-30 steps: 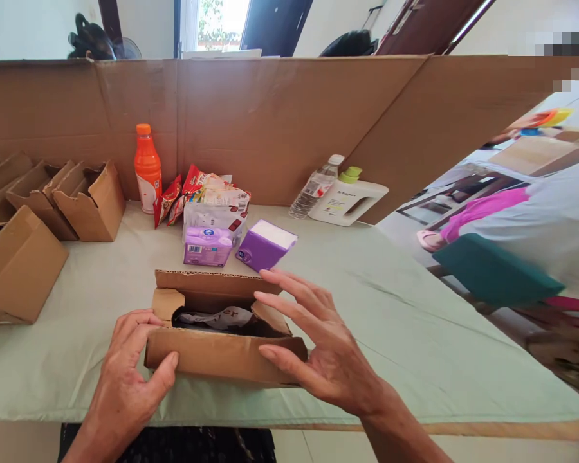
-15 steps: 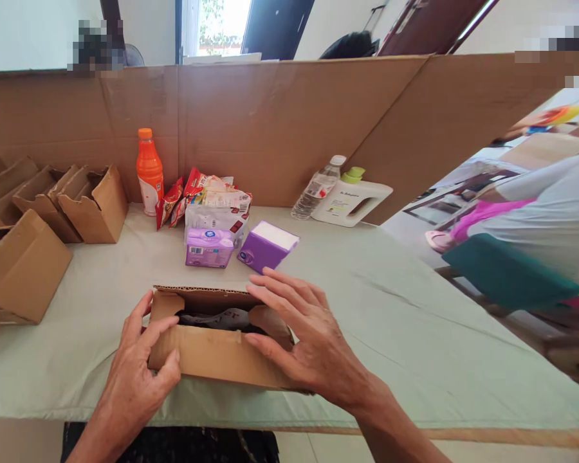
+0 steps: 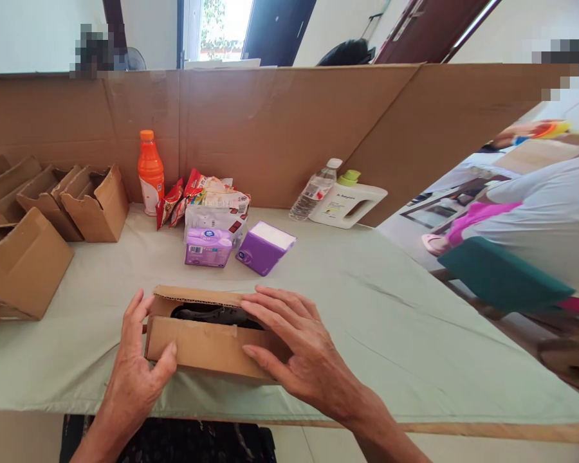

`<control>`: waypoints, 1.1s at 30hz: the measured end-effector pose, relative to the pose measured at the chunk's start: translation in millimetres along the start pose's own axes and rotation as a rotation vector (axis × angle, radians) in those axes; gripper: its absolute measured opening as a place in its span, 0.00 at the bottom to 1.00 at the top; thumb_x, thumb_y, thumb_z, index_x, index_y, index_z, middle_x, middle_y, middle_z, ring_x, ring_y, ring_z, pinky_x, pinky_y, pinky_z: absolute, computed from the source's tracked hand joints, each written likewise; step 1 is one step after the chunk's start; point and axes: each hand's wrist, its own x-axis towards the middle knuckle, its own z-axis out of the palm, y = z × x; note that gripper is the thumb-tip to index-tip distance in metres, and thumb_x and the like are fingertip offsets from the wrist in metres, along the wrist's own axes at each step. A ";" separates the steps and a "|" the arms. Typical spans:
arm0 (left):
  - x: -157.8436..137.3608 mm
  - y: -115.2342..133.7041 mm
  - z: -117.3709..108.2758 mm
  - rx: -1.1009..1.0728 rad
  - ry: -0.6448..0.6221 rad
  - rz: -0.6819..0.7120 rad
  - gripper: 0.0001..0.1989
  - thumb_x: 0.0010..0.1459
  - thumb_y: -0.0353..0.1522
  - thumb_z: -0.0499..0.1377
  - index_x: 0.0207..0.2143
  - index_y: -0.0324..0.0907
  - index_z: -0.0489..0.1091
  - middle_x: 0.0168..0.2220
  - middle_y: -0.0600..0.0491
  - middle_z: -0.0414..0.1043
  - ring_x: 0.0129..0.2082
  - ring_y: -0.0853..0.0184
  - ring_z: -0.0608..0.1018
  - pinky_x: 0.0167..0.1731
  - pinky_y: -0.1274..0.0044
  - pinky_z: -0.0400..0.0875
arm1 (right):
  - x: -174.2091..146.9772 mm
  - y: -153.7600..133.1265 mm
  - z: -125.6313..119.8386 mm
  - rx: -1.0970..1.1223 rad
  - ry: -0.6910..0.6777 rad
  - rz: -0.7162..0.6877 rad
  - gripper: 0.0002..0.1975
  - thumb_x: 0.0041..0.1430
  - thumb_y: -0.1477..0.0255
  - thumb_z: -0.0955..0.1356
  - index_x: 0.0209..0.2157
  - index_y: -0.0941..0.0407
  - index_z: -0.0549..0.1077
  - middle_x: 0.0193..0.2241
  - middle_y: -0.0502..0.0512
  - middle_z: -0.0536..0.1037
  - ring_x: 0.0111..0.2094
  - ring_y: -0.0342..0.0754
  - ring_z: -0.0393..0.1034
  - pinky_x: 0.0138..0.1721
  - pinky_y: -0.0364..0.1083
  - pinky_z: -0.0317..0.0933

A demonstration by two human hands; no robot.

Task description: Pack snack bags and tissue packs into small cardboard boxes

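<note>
A small cardboard box (image 3: pixel 197 344) lies at the table's near edge, its long top flaps partly folded inward. Through the gap between them shows a dark item (image 3: pixel 212 314) with pale markings; its kind I cannot tell. My left hand (image 3: pixel 142 360) spans the box's left end, thumb on the near panel and fingers by the far corner. Over the right end lies my right hand (image 3: pixel 302 341), its fingers on the far flap and its thumb on the near one. The box's right end is hidden under that hand.
Several open cardboard boxes (image 3: pixel 96 206) stand at left. Behind my box are two purple tissue packs (image 3: pixel 265 254), snack bags (image 3: pixel 217 193), an orange bottle (image 3: pixel 150 173), a clear bottle (image 3: pixel 313 193) and a white jug (image 3: pixel 342 206). A cardboard wall (image 3: pixel 270 122) borders the table. A person (image 3: pixel 535 199) is at right.
The box's side flaps have gone down out of sight, and the long flaps have tilted inward, narrowing the opening. My left index finger has pulled back from the opening to the box's outer left end.
</note>
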 end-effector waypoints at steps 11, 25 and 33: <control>-1.9 0.9 -0.5 0.046 -0.046 0.084 0.15 0.66 0.32 0.54 0.52 0.50 0.73 0.70 0.46 0.52 0.64 0.52 0.67 0.58 0.54 0.70 | -7.5 -0.4 6.3 0.080 -0.049 0.024 0.11 0.65 0.69 0.68 0.48 0.52 0.76 0.51 0.60 0.81 0.54 0.59 0.73 0.53 0.63 0.66; 1.4 3.2 5.0 0.129 -0.045 0.349 0.26 0.65 0.22 0.49 0.58 0.54 0.71 0.74 0.53 0.40 0.71 0.53 0.54 0.64 0.54 0.62 | -16.1 0.4 10.3 0.046 -0.042 0.154 0.23 0.65 0.66 0.69 0.60 0.49 0.69 0.56 0.59 0.77 0.59 0.59 0.70 0.55 0.61 0.66; 11.1 8.0 9.1 0.252 -0.106 0.415 0.21 0.59 0.20 0.48 0.49 0.42 0.74 0.72 0.46 0.46 0.71 0.49 0.53 0.63 0.52 0.64 | -16.3 5.9 13.4 0.013 -0.061 0.173 0.17 0.65 0.66 0.69 0.55 0.49 0.72 0.56 0.59 0.78 0.58 0.59 0.70 0.54 0.60 0.66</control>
